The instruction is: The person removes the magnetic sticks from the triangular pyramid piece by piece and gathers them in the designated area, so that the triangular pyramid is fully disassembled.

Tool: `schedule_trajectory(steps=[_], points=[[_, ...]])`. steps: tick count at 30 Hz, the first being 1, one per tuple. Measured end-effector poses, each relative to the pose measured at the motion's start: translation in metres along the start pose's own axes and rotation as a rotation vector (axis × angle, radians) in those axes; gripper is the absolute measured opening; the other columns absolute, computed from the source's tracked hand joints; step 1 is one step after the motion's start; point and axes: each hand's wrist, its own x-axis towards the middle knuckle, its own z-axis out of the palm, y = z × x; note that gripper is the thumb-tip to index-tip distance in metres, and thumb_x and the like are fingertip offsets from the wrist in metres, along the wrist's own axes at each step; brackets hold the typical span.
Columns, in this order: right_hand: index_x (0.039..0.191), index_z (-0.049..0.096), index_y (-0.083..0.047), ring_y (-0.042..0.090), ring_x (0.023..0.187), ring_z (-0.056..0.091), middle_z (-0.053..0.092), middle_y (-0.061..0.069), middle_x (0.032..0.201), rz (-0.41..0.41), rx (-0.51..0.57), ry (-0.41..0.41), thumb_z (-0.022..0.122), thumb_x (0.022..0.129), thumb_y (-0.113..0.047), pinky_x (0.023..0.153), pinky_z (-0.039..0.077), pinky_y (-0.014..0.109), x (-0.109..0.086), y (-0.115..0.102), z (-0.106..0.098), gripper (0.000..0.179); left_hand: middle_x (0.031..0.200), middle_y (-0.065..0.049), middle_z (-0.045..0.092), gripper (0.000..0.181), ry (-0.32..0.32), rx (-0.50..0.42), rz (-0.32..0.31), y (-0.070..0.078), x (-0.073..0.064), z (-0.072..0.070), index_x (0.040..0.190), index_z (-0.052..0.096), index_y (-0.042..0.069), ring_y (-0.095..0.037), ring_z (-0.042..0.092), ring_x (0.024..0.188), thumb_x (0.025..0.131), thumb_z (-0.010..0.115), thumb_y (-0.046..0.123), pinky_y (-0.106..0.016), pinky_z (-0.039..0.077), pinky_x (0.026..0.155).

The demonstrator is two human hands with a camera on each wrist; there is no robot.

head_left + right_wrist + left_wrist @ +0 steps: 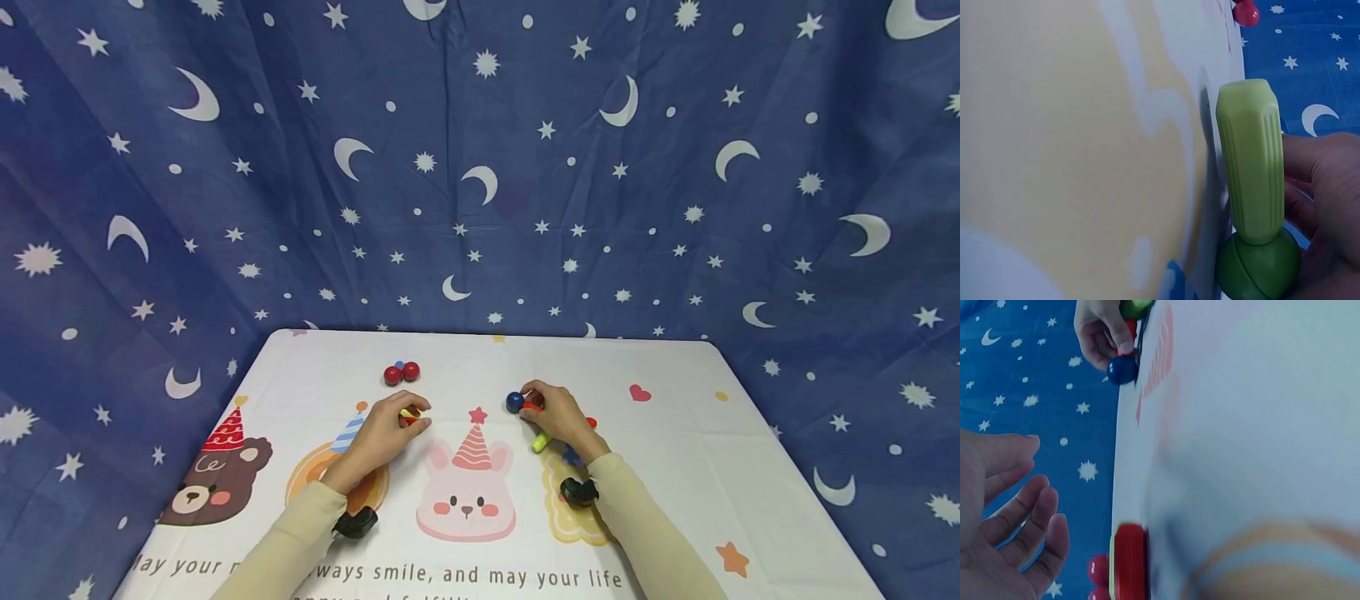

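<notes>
My left hand hovers over the table's left half, its fingers loosely bent and apart in the left wrist view. Beneath it lie a red stick and a yellow stick side by side. My right hand pinches a red stick whose end meets a dark blue ball. By the same hand is a light green ribbed stick attached to a green ball. Another red piece shows behind the right wrist, mostly hidden.
Two red balls with a blue piece between them sit at the back left. A white printed cloth covers the table. Behind its far edge hangs a blue curtain with moons and stars.
</notes>
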Motion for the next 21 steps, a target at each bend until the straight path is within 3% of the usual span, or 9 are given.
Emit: schedule_trajectory(steps=[9,21], points=[[0.111,0.068,-0.015,0.01,0.079,0.062,0.07,-0.003,0.088,-0.049,0.017,0.037,0.079,0.082,-0.017,0.077,0.051,0.033,-0.002,-0.001,-0.002,0.031,0.105,-0.01,0.07,0.023,-0.024,-0.09,-0.013,0.011,0.03,0.033,0.11,0.069,0.008,-0.019,0.063,0.092,0.09,0.072,0.019,-0.025,0.05,0.074],[0.112,0.07,-0.016,0.009,0.079,0.061,0.07,-0.004,0.088,-0.03,0.041,0.036,0.08,0.082,-0.017,0.078,0.051,0.032,-0.004,-0.001,0.005,0.032,0.109,-0.013,0.07,0.028,-0.066,-0.173,-0.031,0.025,0.051,0.074,0.115,0.065,0.006,-0.019,0.065,0.097,0.09,0.071,0.016,-0.029,0.054,0.08]])
